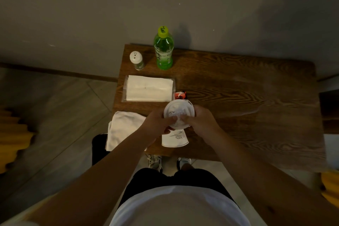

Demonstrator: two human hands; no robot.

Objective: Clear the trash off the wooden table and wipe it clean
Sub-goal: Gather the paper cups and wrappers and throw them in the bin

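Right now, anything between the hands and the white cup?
No. Both the left hand and right hand already have a grip on the white cup, at its lid. Where the cup has to go is not in view.

Person in a white top (179, 205), black shorts (172, 178), bare forearms, and what look like pale sneakers (155, 161).

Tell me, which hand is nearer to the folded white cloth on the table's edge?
Left. The left hand is just right of the white cloth; the right hand is farther right, beyond the cup.
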